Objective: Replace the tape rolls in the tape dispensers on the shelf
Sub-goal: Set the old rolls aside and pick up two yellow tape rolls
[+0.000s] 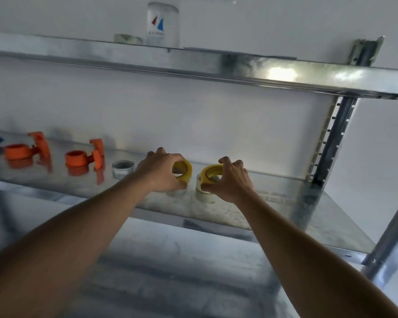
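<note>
Single head view — looks forward, slightly up at metal shelf — within arm's reach.

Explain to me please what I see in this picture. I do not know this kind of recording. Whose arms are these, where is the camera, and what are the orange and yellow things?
There is no machine here. A person wears one camera on the head, so you look forward and down along their two bare arms. They reach to a metal shelf.

The left hand grips a yellow tape roll. The right hand grips a second yellow tape roll, which sits above a pale roll standing on the shelf; whether they touch I cannot tell.

Further left lie two orange tape dispensers, and between them and the hands a small grey ring, perhaps an empty core. On the upper shelf stands a clear container with a red and blue label.
</note>
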